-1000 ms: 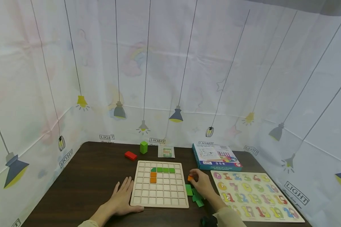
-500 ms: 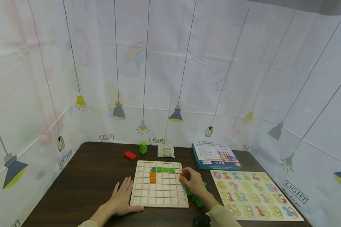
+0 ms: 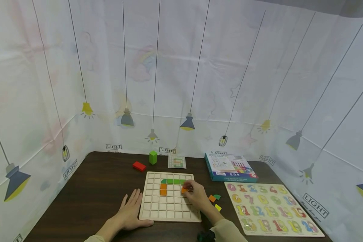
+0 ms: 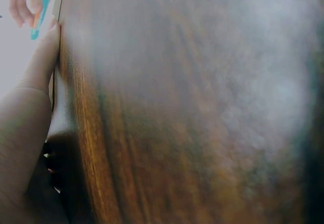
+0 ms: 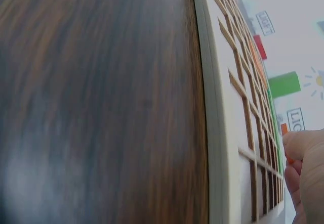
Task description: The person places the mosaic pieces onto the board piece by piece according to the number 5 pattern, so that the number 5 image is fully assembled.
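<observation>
A wooden grid board (image 3: 173, 205) lies on the dark table, with a row of green tiles (image 3: 173, 181) and two orange tiles (image 3: 163, 189) set in its cells. My right hand (image 3: 196, 195) pinches an orange square tile (image 3: 184, 190) over the board's right part, just below the end of the green row. In the right wrist view the thumb and fingers (image 5: 304, 148) grip that tile at the frame's edge. My left hand (image 3: 129, 209) lies flat with spread fingers along the board's left edge, its thumb by the front corner.
Loose tiles, among them a yellow one (image 3: 218, 207) and an orange one (image 3: 211, 198), lie right of the board. Behind it are a red block (image 3: 139, 166), a green block (image 3: 153, 157), and a pattern card (image 3: 177, 162). A boxed set (image 3: 231, 168) and a number puzzle (image 3: 272, 208) sit at right.
My right hand has carried the orange tile leftward from beside the board to above its right-hand cells. Orange and yellow loose tiles have come into sight. The left hand stays put.
</observation>
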Motion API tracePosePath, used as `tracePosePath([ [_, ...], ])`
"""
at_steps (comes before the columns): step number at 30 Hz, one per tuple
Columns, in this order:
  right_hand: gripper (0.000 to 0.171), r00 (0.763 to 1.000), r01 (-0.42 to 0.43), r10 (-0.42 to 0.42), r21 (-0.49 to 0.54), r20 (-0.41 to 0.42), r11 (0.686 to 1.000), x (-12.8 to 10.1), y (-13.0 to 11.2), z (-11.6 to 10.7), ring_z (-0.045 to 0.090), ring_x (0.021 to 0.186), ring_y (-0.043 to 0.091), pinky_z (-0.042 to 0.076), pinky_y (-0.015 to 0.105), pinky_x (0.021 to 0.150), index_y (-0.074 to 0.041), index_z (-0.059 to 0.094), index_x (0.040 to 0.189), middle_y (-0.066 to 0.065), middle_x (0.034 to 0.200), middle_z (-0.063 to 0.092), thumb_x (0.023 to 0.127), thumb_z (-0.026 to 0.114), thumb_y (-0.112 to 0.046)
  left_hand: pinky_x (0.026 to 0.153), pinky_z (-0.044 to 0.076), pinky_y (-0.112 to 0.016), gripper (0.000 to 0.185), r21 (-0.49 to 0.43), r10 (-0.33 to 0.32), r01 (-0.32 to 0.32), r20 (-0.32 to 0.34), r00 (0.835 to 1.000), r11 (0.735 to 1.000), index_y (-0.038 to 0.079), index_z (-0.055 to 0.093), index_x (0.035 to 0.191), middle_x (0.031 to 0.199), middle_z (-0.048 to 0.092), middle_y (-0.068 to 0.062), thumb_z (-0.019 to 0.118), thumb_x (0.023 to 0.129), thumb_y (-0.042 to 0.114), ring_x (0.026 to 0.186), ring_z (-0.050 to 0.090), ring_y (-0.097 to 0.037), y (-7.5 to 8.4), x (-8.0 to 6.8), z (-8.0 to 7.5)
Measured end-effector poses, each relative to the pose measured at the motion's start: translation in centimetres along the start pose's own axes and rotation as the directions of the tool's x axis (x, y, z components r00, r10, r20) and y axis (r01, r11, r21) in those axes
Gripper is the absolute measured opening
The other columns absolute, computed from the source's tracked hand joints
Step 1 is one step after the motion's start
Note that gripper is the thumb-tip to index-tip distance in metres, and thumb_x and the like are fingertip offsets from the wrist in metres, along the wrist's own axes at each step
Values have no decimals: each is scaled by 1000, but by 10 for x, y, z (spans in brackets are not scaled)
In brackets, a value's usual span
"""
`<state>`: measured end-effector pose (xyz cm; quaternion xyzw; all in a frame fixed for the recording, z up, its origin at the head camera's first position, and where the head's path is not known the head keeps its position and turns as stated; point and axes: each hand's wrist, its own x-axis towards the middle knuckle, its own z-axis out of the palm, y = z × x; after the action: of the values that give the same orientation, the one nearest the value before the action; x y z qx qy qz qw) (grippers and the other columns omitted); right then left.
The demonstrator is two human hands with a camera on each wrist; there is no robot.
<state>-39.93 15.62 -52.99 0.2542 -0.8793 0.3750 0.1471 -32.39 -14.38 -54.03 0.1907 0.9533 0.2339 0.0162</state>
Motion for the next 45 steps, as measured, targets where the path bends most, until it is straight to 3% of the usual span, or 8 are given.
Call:
tracePosePath([
  [13, 27, 994, 106, -106, 17, 8, 994, 8, -18, 22, 63, 84, 20, 53, 29, 74, 3, 61, 107, 9, 94, 65, 81, 68, 4, 106, 2, -62, 121, -1, 8, -8, -13, 1000, 1000, -5, 24, 147, 153, 13, -25, 55, 68, 81, 141, 8, -38, -8, 4, 7],
  [19, 28, 996, 85, -86, 24, 33, 996, 11, -25, 28, 62, 86, 19, 52, 29, 75, 3, 61, 111, 7, 95, 65, 83, 68, 2, 106, 3, -62, 123, 26, 8, -7, -20, 1000, 1000, -4, 23, 148, 153, 13, -23, 50, 67, 85, 141, 7, -37, -13, 7, 12],
  [25, 29, 994, 90, -91, 33, 54, 995, 13, -32, 32, 63, 87, 21, 52, 27, 74, 2, 60, 112, 8, 97, 65, 84, 66, 4, 106, 3, -61, 122, 15, 7, -7, -6, 1000, 1000, -5, 22, 147, 153, 13, -25, 53, 69, 82, 141, 8, -38, -6, 4, 5],
  [31, 28, 994, 89, -91, 29, 59, 996, 14, -31, 36, 63, 85, 20, 52, 25, 73, 2, 60, 112, 9, 96, 65, 85, 66, 3, 107, 6, -61, 121, 20, 6, -6, -3, 1000, 1000, -6, 22, 147, 152, 14, -26, 52, 70, 82, 141, 9, -38, -1, 0, -1],
  [39, 29, 992, 109, -110, 21, 65, 994, 13, -26, 40, 63, 86, 20, 52, 25, 73, 0, 61, 111, 8, 96, 65, 83, 66, 5, 105, 4, -63, 118, -5, 19, -20, -11, 1000, 1000, -8, 24, 146, 152, 14, -27, 57, 71, 78, 140, 10, -41, -4, 0, 2],
  [45, 29, 992, 107, -109, 30, 71, 994, 14, -29, 39, 63, 88, 20, 52, 27, 74, -1, 61, 111, 8, 97, 65, 83, 65, 6, 106, 3, -61, 120, 13, 7, -7, -1, 1000, 1000, -6, 22, 147, 153, 13, -25, 54, 70, 80, 141, 7, -37, -5, 1, 3],
])
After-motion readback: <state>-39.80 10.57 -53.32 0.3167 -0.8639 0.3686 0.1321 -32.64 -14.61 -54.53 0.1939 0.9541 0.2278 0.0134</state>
